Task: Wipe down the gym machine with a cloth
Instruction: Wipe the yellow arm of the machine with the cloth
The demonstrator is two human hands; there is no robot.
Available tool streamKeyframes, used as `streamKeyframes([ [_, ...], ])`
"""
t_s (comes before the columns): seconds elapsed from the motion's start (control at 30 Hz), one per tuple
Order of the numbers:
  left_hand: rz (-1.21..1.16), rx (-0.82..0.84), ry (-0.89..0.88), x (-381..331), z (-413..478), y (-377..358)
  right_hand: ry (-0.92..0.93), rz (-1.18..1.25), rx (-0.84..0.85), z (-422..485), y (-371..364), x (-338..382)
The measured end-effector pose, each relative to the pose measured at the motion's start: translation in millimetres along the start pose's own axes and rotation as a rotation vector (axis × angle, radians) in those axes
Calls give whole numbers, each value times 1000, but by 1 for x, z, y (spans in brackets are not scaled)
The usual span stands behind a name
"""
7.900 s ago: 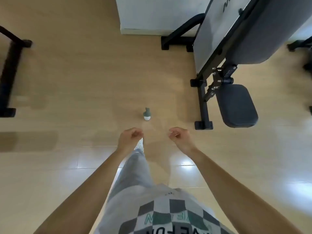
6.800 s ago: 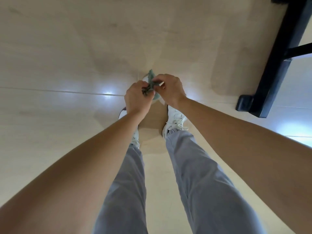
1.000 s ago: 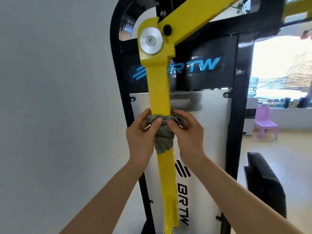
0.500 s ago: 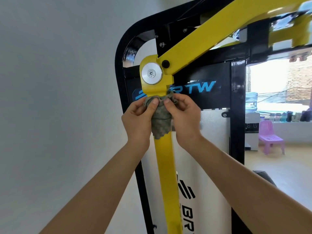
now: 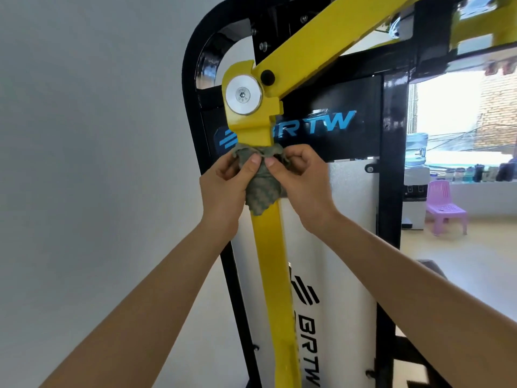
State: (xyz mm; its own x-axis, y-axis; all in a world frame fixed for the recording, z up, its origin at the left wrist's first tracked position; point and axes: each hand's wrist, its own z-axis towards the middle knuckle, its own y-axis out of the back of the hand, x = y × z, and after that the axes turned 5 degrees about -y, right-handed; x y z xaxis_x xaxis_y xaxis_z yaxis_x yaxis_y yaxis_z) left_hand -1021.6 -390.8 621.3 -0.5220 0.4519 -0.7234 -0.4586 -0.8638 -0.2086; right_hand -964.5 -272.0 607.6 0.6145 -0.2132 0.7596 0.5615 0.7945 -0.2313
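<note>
Now both hands hold the green cloth [image 5: 261,180] wrapped around the yellow arm [image 5: 270,253] of the gym machine [image 5: 349,219], just under its silver pivot disc [image 5: 244,95]. The left hand [image 5: 223,189] and right hand [image 5: 300,180] curl their fingers on the cloth, thumbs pressing it in front.

On my feed the body amounts to two arms. The left forearm [image 5: 156,292] and right forearm [image 5: 405,275] are bare over the whole stretch I can see, slim and smooth, with the wrist bones faintly marked. The left grip [image 5: 223,189] and right grip [image 5: 302,186] are bare as well, and I make out short, neatly trimmed nails on both thumbs [image 5: 253,163].
</note>
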Motion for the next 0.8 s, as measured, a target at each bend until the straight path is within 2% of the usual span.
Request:
streamKeyframes([
  [0.3, 242, -6, 66, 59, -64, 23, -92, -120, 88, -55, 34, -62],
  [0.8, 666, 76, 245, 153, -173, 53, -503, -104, 183, -162, 85, -177],
])
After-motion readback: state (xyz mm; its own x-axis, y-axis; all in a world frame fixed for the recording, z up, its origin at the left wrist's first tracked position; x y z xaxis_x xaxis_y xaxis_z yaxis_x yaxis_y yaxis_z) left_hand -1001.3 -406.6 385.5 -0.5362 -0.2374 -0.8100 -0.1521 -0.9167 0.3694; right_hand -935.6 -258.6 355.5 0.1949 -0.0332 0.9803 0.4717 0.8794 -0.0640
